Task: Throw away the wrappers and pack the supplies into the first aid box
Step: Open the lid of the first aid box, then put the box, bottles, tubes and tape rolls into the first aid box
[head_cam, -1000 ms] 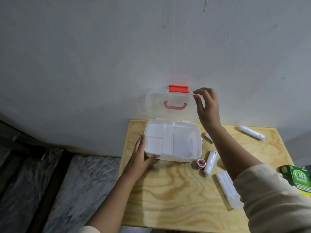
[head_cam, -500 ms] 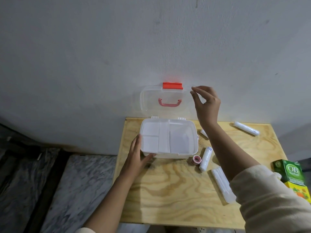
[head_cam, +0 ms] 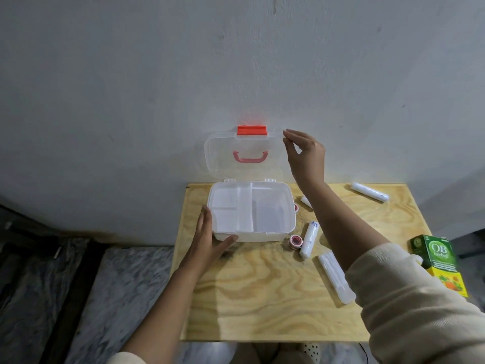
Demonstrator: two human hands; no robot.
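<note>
The white first aid box (head_cam: 290,206) stands open on the wooden table (head_cam: 262,298), its divided tray empty. Its clear lid (head_cam: 223,166), with a red latch (head_cam: 252,130) and pink handle (head_cam: 250,159), stands upright by the wall. My left hand (head_cam: 207,243) cups the box's front left corner, thumb along the front. My right hand (head_cam: 305,153) hovers at the lid's top right corner with fingers loosely curled; I cannot tell if it touches. A tape roll (head_cam: 295,241), a gauze roll (head_cam: 309,239) and a long wrapped pack (head_cam: 334,275) lie to the right of the box.
Another white roll (head_cam: 370,192) lies at the table's far right corner, and a small white item (head_cam: 305,200) shows behind my right forearm. A green and yellow carton (head_cam: 435,256) stands off the right edge. The wall is right behind the table; marbled floor lies to the left.
The lid stays upright and my right hand remains at its top right corner, fingers curling a little closer. My left hand keeps its place on the box corner.
</note>
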